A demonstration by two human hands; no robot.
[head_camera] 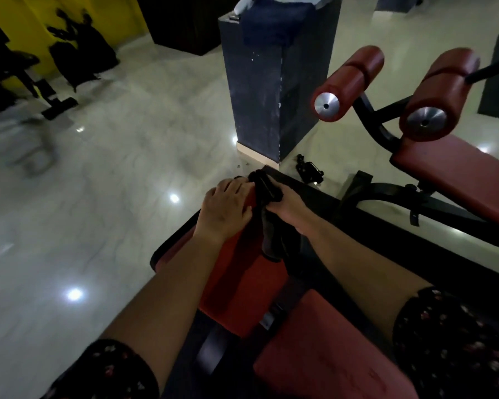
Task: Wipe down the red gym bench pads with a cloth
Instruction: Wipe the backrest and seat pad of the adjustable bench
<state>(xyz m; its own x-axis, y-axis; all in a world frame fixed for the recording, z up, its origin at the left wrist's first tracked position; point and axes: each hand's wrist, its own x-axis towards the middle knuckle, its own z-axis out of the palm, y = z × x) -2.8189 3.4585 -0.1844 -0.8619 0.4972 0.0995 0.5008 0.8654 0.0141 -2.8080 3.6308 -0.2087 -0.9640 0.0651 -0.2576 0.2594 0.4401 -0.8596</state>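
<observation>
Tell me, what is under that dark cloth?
A red bench pad lies under the dark cloth, which the right hand grips. The strip directly beneath it is covered.

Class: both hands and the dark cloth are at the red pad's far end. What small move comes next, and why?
Probably draw the dark cloth back along the red pad toward the body: the right hand grips it at the far end, the left hand rests beside it, and nearer pad surface lies uncovered.

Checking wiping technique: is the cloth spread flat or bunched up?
Bunched: the dark cloth is gathered in the right hand, tail trailing over the red pad.
</observation>
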